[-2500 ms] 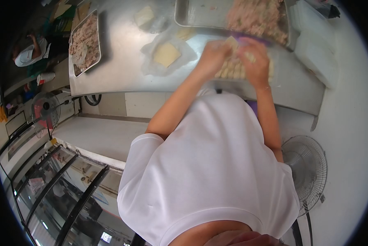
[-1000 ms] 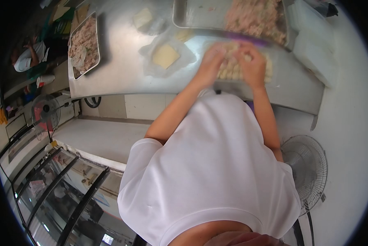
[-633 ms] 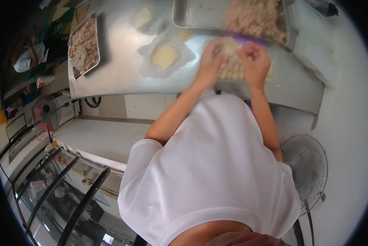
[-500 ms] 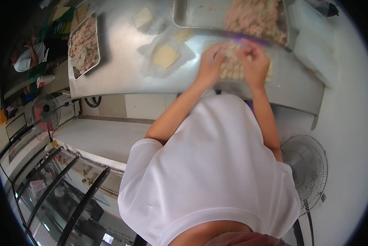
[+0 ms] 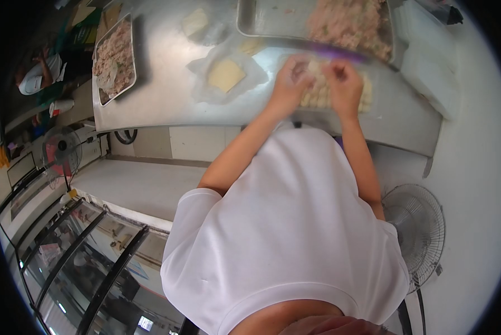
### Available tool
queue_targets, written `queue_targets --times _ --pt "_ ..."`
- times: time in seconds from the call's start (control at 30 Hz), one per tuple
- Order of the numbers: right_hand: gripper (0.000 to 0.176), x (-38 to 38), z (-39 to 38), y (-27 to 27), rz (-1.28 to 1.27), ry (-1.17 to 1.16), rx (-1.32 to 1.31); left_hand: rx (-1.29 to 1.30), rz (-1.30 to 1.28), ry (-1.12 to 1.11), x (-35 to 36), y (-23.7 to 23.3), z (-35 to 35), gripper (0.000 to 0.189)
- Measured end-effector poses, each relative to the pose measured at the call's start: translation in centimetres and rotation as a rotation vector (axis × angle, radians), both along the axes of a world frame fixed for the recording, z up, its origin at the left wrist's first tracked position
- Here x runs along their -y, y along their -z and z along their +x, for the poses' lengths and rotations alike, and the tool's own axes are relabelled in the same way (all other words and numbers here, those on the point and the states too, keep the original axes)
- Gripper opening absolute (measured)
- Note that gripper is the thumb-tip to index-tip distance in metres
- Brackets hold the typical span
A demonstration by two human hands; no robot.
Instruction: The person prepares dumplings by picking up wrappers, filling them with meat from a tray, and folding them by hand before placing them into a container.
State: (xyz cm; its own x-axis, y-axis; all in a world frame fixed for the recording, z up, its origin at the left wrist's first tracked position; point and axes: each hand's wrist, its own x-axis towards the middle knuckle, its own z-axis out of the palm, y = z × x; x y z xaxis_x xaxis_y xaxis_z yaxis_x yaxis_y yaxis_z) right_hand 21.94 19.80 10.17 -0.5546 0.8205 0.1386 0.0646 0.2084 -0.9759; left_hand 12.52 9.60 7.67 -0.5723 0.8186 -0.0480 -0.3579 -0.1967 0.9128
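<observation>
Over a tray of pale, closely packed dumplings (image 5: 320,100), my left hand (image 5: 293,81) and my right hand (image 5: 345,84) are close together. A small pale dumpling (image 5: 316,69) is between their fingertips, partly hidden and blurred. Both hands have curled fingers pinching at it. To the left, a stack of square yellow wrappers (image 5: 226,76) lies on a crumpled clear sheet (image 5: 199,68). Beyond my hands stands a metal tray (image 5: 272,34) with pink minced filling (image 5: 351,22) heaped at its right side.
At the left end of the steel table (image 5: 155,106) sits another tray of minced filling (image 5: 115,61). More wrappers (image 5: 195,23) lie at the back. White plastic boxes (image 5: 426,72) line the right edge. A standing fan (image 5: 415,234) is by my right side. Another person (image 5: 41,75) is at far left.
My hands have shifted slightly, with the left hand turning and its fingers opening a little around the dumpling. The trays and wrappers stay in place.
</observation>
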Motion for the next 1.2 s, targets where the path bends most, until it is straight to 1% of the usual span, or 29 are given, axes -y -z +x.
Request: queue_targets --times 0.07,0.13,0.17,0.23,0.27,0.33,0.37,0.47,0.53,0.6,0.67,0.73,0.87,0.93,1.03,1.07,1.1,1.13,1.2 --pt "0.018 0.2 -0.1 -0.4 -0.035 0.017 -0.001 0.025 -0.04 0.001 0.1 -0.2 -0.2 0.034" --pt "0.023 0.0 -0.3 -0.3 -0.108 -0.022 -0.119 0.049 -0.078 0.005 0.2 -0.4 -0.4 0.034" --pt "0.023 0.0 -0.3 -0.3 -0.107 -0.02 -0.119 0.08 -0.096 0.025 0.2 -0.4 -0.4 0.034" --pt "0.024 -0.3 -0.2 -0.3 -0.201 -0.04 -0.08 0.11 -0.114 0.044 0.2 -0.4 -0.5 0.034" --pt "0.024 -0.3 -0.1 -0.4 -0.201 -0.04 -0.081 0.131 -0.081 0.049 0.2 -0.2 -0.4 0.034" --pt "0.02 -0.4 0.3 -0.9 -0.201 -0.073 0.03 0.152 -0.048 0.053 0.0 0.0 -0.4 0.035" --pt "0.02 -0.4 0.4 -0.7 -0.202 -0.074 0.031 0.144 -0.035 0.049 0.0 0.1 -0.3 0.035" --pt "0.017 -0.4 0.5 0.0 -0.137 -0.036 0.068 0.129 -0.025 0.036 0.0 -0.1 -0.1 0.034" --pt "0.017 -0.2 0.4 0.2 0.038 -0.005 0.049 0.12 -0.027 0.026 0.0 -0.5 0.1 0.033" --pt "0.017 -0.1 0.2 -0.2 0.075 -0.011 0.033 0.127 0.003 -0.019 -0.1 -0.9 0.2 0.031" --pt "0.016 -0.1 -0.1 -0.6 0.113 -0.016 0.016 0.122 -0.002 -0.001 -0.2 -0.4 -0.1 0.03" --pt "0.015 0.1 -0.3 -0.9 -0.081 -0.01 -0.038 0.117 -0.008 0.017 -0.1 -0.3 -0.3 0.029" --pt "0.017 -0.6 -0.1 -0.7 -0.125 -0.046 -0.031 0.143 -0.018 0.038 -0.2 0.0 -0.3 0.028" --pt "0.019 -0.9 0.2 -0.4 -0.105 -0.104 0.127 0.136 0.001 0.042 -0.2 -0.2 -0.4 0.028" --pt "0.019 -0.7 0.2 -0.4 -0.108 -0.116 0.071 0.184 -0.021 0.06 -0.2 -0.3 -0.3 0.03" --pt "0.019 -0.6 0.2 -0.3 -0.109 -0.117 0.071 0.046 -0.028 -0.01 -0.4 0.0 0.0 0.032" --pt "0.018 -0.5 0.1 -0.1 -0.136 -0.068 0.049 -0.092 -0.035 -0.08 -0.6 0.1 0.2 0.036" --pt "0.017 -0.3 0.0 0.0 -0.163 -0.02 0.026 -0.092 -0.035 -0.08 -0.5 0.1 0.2 0.036" --pt "0.017 -0.1 -0.1 0.2 -0.199 0.007 -0.011 -0.39 -0.115 -0.13 -0.5 0.3 0.2 0.041"
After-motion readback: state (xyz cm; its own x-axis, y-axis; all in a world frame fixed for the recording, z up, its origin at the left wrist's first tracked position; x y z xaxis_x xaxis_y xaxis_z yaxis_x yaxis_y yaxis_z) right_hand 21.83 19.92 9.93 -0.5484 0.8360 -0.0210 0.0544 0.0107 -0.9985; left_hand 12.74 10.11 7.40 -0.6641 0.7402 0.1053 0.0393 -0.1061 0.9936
